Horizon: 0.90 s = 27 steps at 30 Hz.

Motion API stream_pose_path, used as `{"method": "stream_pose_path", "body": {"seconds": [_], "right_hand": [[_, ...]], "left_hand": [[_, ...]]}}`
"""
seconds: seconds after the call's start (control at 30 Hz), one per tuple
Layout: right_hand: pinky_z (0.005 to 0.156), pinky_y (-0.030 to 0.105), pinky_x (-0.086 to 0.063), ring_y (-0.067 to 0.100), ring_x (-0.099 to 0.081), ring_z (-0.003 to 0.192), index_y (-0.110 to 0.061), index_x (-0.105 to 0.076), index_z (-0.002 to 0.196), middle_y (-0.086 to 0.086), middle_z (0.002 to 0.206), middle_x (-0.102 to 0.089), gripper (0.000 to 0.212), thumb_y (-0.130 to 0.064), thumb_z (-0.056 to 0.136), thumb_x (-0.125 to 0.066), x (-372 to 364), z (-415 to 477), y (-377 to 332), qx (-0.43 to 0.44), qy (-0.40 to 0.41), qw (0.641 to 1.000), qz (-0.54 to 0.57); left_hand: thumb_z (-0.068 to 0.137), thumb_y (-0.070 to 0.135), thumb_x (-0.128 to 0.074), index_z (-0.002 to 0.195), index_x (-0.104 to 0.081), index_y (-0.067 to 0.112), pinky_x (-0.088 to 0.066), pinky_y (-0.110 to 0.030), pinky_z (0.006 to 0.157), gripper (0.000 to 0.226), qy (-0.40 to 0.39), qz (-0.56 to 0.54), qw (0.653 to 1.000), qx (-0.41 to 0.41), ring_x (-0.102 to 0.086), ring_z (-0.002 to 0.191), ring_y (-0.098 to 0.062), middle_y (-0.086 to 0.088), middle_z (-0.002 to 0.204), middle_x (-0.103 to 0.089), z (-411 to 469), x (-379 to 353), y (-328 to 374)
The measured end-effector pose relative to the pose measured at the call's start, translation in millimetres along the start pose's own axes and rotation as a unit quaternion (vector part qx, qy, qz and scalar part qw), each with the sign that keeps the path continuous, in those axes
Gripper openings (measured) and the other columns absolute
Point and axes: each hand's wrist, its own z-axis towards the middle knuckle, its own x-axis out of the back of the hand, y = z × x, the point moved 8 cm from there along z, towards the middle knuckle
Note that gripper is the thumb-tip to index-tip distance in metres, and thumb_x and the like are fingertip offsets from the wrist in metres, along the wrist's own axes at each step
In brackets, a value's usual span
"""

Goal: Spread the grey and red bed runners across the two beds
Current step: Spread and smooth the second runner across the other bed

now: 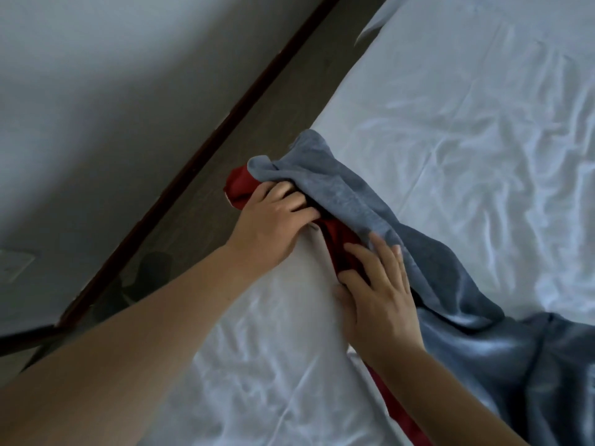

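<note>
**Runners bunched at the bed's edge: spreading barely begun**

We see the grey runner (354, 194) lying as a crumpled rope across one corner of the bed (450, 107). It runs from the mattress edge beside the floor (225, 149) down to a heavier heap at lower right. The red runner (339, 238) shows only in slivers beneath and beside it, at the bunched end, between the hands and along the near edge of the grey.

The left hand (270, 223) holds that bunched end at the mattress edge, its fingers curled round the red cloth and tucked under a grey fold. The right hand (380, 294) lies on the fabric with fingers spread and flat, holding nothing.

We judge the task to be at an early stage. Neither runner is flat, the two cloths are tangled together, and the white sheet is bare over most of the bed. We still have to separate, straighten and lay out both cloths. A second bed is not in view.
</note>
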Motion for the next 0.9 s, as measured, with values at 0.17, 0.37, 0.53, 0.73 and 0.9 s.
{"method": "stream_pose_path", "body": {"seconds": [0.17, 0.37, 0.53, 0.73, 0.9], "right_hand": [[0.108, 0.031, -0.045, 0.019, -0.068, 0.106, -0.013, -0.07, 0.087, 0.0, 0.103, -0.073, 0.009, -0.013, 0.089, -0.061, -2, -36, -38, 0.119, -0.091, 0.981, 0.12], [0.083, 0.016, -0.054, -0.006, -0.066, 0.072, -0.032, -0.07, 0.068, -0.02, 0.072, -0.067, 0.014, -0.043, 0.069, -0.077, -28, -82, -75, 0.227, -0.256, 0.938, 0.049], [0.073, 0.032, -0.054, 0.015, -0.062, 0.083, -0.024, -0.071, 0.088, -0.006, 0.1, -0.067, 0.012, -0.031, 0.092, -0.062, -7, -65, -74, 0.197, -0.184, 0.956, 0.118], [0.104, 0.04, -0.044, 0.024, -0.051, 0.123, -0.021, -0.064, 0.128, 0.004, 0.137, -0.053, 0.029, -0.018, 0.101, -0.055, 8, 37, -9, -0.072, -0.027, 0.991, 0.108], [0.098, 0.035, -0.043, 0.021, -0.052, 0.127, -0.024, -0.037, 0.149, 0.0, 0.147, -0.047, 0.048, -0.038, 0.104, -0.05, -18, 107, 67, -0.361, -0.048, 0.91, 0.2]], "left_hand": [[0.092, 0.027, -0.056, 0.105, -0.076, 0.027, -0.052, -0.041, 0.089, 0.023, -0.071, 0.024, 0.995, -0.068, -0.067, 0.103, -0.025, 0.005, 0.103, -0.074, -60, 4, 12], [0.084, 0.057, -0.047, 0.107, -0.072, 0.037, -0.038, -0.029, 0.085, 0.039, -0.223, 0.007, 0.972, -0.078, -0.067, 0.091, -0.014, 0.015, 0.1, -0.071, -153, 3, 16], [0.087, 0.078, -0.052, 0.117, -0.069, 0.032, -0.044, -0.037, 0.085, 0.058, -0.157, -0.057, 0.985, -0.037, -0.059, 0.096, -0.018, 0.007, 0.109, -0.065, -160, 19, 18], [0.1, 0.059, -0.042, 0.15, -0.041, 0.038, -0.04, -0.051, 0.107, 0.054, -0.097, -0.03, 0.98, 0.172, -0.043, 0.138, -0.025, -0.002, 0.152, -0.043, -117, 18, -9], [0.095, 0.079, -0.027, 0.155, -0.024, 0.049, -0.03, -0.053, 0.117, 0.067, -0.093, -0.056, 0.96, 0.258, -0.022, 0.152, -0.026, -0.001, 0.167, -0.019, -102, 4, -16]]}}
